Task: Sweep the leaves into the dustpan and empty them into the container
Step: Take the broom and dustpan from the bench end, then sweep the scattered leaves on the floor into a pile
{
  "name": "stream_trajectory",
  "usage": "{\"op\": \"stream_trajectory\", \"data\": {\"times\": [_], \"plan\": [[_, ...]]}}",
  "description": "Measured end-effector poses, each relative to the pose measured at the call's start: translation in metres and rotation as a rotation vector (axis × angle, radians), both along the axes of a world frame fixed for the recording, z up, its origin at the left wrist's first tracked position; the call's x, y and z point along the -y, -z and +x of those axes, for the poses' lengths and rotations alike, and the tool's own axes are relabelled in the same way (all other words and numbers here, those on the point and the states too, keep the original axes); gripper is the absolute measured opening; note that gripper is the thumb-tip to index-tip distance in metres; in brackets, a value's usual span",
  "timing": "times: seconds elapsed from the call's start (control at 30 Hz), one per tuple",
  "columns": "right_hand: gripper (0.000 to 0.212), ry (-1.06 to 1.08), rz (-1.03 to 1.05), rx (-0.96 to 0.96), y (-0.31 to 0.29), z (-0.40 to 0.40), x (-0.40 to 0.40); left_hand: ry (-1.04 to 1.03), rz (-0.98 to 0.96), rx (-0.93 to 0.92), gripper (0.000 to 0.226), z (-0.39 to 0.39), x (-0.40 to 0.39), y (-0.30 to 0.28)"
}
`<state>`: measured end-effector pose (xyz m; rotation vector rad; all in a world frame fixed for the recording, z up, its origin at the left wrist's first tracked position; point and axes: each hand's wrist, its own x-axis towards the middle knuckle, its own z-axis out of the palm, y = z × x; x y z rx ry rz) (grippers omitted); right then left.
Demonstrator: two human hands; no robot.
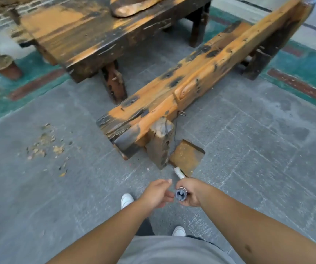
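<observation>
Both hands sit low and close together in front of the grey shirt (172, 250). The right hand (190, 191) is wrapped round the top of the dustpan handle (181, 195), whose grey hollow end faces the camera just inside the fist. The left hand (156, 192) hangs right beside it with fingers loosely curled, fingertips almost at the handle end; whether they actually touch it, I can't tell.

Just beyond the right hand, a white stretch of shaft (179, 173) runs down to the dustpan (187, 159), a rusty orange metal tray lying on the paving. Its inside looks bare apart from a few pale specks. The pan's far left corner is tucked against the leg of the wooden bench (191, 79), which stretches away to the far right.

The leaves (44, 145) lie scattered well off to the left of the left hand, a loose patch of dry brown bits on open grey stone floor (248, 149) with nothing between them and the hands. A heavy wooden table (80, 35) stands beyond, and a potted plant (4, 67) sits far left at the green border. Two white shoes (126, 200) show beneath the arms.
</observation>
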<state>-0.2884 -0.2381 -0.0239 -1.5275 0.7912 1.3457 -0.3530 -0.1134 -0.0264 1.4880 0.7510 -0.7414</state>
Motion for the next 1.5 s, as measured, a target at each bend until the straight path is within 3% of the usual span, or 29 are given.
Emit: {"op": "stream_trajectory", "data": {"times": [0.17, 0.3, 0.43, 0.5, 0.67, 0.73, 0.93, 1.07, 1.23, 1.5], "plan": [[0.020, -0.297, 0.035, -0.039, -0.023, -0.054, -0.065, -0.199, -0.026, -0.139, 0.028, -0.069, -0.042, 0.021], [0.016, -0.594, 0.052, 0.024, -0.041, -0.095, -0.139, -0.428, -0.189, -0.184, 0.034, -0.111, -0.096, 0.032], [0.012, -0.770, 0.044, 0.172, -0.052, -0.138, -0.229, -0.740, -0.264, -0.124, 0.018, -0.143, -0.182, 0.041], [0.008, -0.697, 0.085, 0.172, -0.057, -0.151, -0.269, -0.857, -0.247, -0.101, 0.014, -0.155, -0.231, 0.048], [0.005, -0.434, 0.237, -0.135, -0.080, -0.190, -0.388, -1.134, -0.319, -0.025, 0.013, -0.191, -0.370, 0.044], [0.006, -0.408, 0.268, -0.134, -0.086, -0.197, -0.418, -1.204, -0.332, 0.014, 0.012, -0.192, -0.404, 0.031], [0.012, -0.628, 0.268, 0.096, -0.092, -0.208, -0.519, -1.251, -0.381, 0.058, 0.020, -0.195, -0.515, 0.008], [0.029, -0.700, 0.277, 0.159, -0.081, -0.190, -0.568, -1.275, -0.396, 0.040, 0.013, -0.169, -0.571, 0.018], [0.024, -0.684, 0.300, 0.139, -0.049, -0.132, -0.687, -1.223, -0.250, -0.059, 0.022, -0.103, -0.685, 0.035], [0.025, -0.798, 0.373, 0.090, -0.052, -0.022, -0.882, -1.307, -0.148, -0.028, 0.036, -0.006, -0.878, 0.015]]}}
